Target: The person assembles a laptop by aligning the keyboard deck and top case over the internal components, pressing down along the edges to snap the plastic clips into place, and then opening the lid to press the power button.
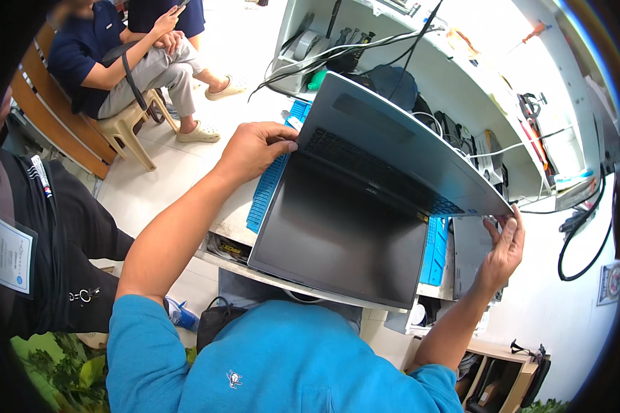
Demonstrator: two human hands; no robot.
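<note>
A dark laptop stands wide open on the bench before me. Its screen (344,234) lies nearly flat toward me, and its keyboard half (386,124) is tilted up at the far side. My left hand (258,148) pinches the left edge of the raised half, thumb and fingers together. Around the right corner of the same half, my right hand (504,251) is closed, its fingers partly hidden. Under the laptop lies a blue ridged work mat (435,251), showing at both sides.
Behind the laptop, a white shelf (455,82) holds tools and loose cables (358,51). Someone sits on a plastic stool (134,138) at far left, holding a phone. Another person with a badge (12,255) stands close at my left. A wooden cabinet (503,378) is at lower right.
</note>
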